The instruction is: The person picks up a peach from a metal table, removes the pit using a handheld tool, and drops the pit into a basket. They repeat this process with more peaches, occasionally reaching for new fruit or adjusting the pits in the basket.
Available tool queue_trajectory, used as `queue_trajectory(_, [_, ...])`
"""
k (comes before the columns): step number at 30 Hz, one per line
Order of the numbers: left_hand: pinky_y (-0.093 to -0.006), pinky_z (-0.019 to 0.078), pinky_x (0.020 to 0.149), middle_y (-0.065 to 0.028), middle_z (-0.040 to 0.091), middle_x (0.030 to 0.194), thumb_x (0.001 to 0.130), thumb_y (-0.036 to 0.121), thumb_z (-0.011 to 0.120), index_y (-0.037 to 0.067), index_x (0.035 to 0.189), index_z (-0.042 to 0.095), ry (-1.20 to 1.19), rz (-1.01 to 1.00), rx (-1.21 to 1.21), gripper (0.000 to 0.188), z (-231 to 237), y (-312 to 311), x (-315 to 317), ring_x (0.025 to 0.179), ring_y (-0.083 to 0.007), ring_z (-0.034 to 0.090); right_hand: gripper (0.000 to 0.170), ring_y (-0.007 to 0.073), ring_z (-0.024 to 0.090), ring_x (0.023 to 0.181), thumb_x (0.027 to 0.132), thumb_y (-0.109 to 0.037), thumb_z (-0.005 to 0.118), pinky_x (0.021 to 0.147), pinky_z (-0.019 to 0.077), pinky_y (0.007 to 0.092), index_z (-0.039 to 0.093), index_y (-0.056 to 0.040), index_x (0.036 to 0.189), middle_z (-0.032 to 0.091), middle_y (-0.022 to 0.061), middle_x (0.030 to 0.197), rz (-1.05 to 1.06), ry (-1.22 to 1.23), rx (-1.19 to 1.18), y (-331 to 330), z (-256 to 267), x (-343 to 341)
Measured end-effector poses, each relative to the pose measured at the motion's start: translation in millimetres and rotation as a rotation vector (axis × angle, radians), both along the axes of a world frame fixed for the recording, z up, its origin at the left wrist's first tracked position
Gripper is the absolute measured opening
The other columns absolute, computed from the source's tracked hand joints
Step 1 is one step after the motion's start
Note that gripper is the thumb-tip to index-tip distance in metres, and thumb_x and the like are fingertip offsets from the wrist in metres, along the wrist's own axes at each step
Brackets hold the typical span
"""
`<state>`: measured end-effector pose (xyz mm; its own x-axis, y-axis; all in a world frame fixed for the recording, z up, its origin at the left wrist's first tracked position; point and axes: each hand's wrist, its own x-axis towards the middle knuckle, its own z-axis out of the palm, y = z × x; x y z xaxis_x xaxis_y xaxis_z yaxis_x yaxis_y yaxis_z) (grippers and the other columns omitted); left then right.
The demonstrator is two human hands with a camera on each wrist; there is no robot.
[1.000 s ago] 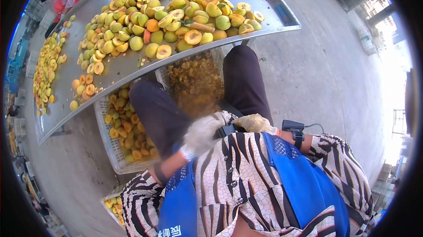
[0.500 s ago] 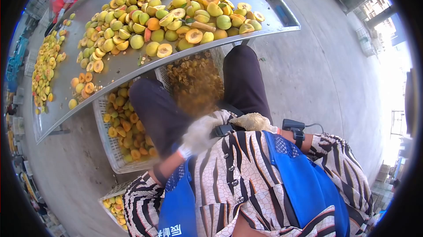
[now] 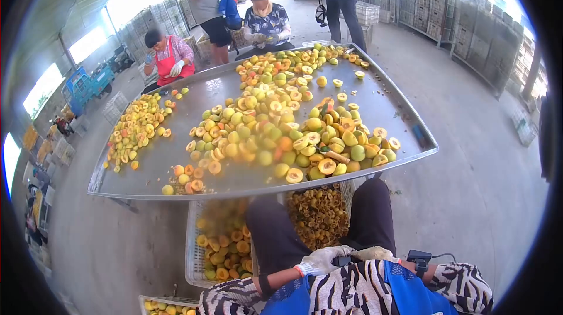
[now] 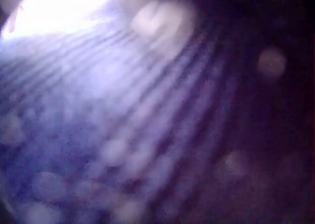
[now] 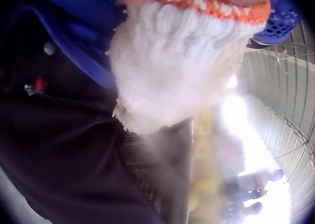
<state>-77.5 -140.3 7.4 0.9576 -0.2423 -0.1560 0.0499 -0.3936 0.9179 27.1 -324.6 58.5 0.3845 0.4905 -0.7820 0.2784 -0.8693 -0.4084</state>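
Observation:
At the person's waist in the head view, the left hand (image 3: pixel 320 261) lies in a white knit glove, its fingertips hard to make out. Beside it is the right hand (image 3: pixel 375 253), in a more stained glove with its fingers hidden. A small black box (image 3: pixel 341 261) sits between them; whether either hand grips it cannot be told. The right wrist view shows the back of the right glove (image 5: pixel 177 66) with its orange cuff. Only blurred, bluish striped fabric (image 4: pixel 147 111) fills the left wrist view.
Halved yellow-green fruit (image 3: pixel 252 121) is heaped on a metal table (image 3: pixel 146 180) before the knees, with a wooden handle (image 3: pixel 335 156) among it. Below stand crates of fruit halves (image 3: pixel 229 253) and brown scraps (image 3: pixel 319 215). Several people are around the table's far side.
The head view has tilted up, bringing in the table's far side and the people there. Both hands are still together at the waist.

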Motion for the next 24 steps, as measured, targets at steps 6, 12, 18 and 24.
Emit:
queue_trajectory(6, [-0.0366, 0.0431, 0.101, -0.0136, 0.062, 0.122, 0.078, 0.036, 0.074, 0.007, 0.12, 0.06, -0.044, 0.027, 0.123, 0.053, -27.1, 6.5, -17.2, 0.116, -0.0299, 0.057, 0.039, 0.0187, 0.066, 0.102, 0.094, -0.044, 0.055, 0.089, 0.0494, 0.027, 0.064, -0.0209, 0.125, 0.069, 0.0039, 0.111, -0.106, 0.035, 0.116, -15.2, 5.1, -7.5])
queue_trajectory(12, [-0.04, 0.0463, 0.095, -0.0155, 0.063, 0.115, 0.077, 0.031, 0.076, 0.009, 0.118, 0.062, -0.064, 0.142, 0.186, 0.049, -21.8, -1.4, -26.5, 0.109, -0.0318, 0.06, 0.031, 0.0266, 0.066, 0.099, 0.091, -0.03, 0.06, 0.085, 0.0519, 0.0343, 0.066, -0.0177, 0.119, 0.069, 0.0095, 0.11, 0.087, -0.163, 0.436, -26.5, -7.1, -7.5])
queue_trajectory(18, [-0.0409, 0.0471, 0.093, -0.0148, 0.063, 0.117, 0.075, 0.029, 0.077, 0.009, 0.117, 0.063, -0.008, 0.182, 0.104, 0.048, -5.3, -5.6, -21.7, 0.109, -0.0322, 0.06, 0.035, 0.0189, 0.067, 0.096, 0.094, -0.034, 0.06, 0.083, 0.0513, 0.0296, 0.064, -0.0189, 0.125, 0.07, 0.0074, 0.107, -0.103, -0.09, 0.491, -33.1, -29.9, -10.6])
queue_trajectory(24, [-0.0401, 0.0455, 0.097, -0.0151, 0.062, 0.119, 0.076, 0.029, 0.077, 0.008, 0.117, 0.064, -0.027, 0.169, 0.125, 0.048, -3.7, -4.8, -17.5, 0.111, -0.032, 0.059, 0.047, 0.0152, 0.065, 0.098, 0.095, -0.053, 0.053, 0.087, 0.0477, 0.027, 0.065, -0.019, 0.124, 0.07, 0.0044, 0.108, -0.2, 0.05, 0.278, -13.8, -8.1, -3.6])
